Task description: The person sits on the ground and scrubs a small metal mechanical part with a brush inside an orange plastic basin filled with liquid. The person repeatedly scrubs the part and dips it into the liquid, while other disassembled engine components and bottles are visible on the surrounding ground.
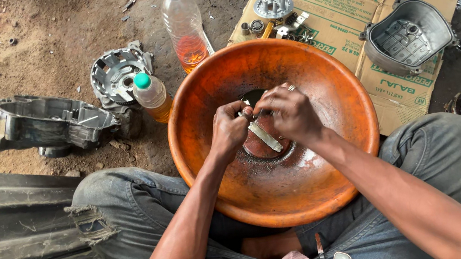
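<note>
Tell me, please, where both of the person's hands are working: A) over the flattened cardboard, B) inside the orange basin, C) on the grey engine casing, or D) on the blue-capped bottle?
B: the left hand and right hand meet over a small pale part, low inside the orange basin.

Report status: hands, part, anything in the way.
Both hands, left hand and right hand, gripping a flat metal strip over the orange basin. Two bottles beside it, apart.
</note>
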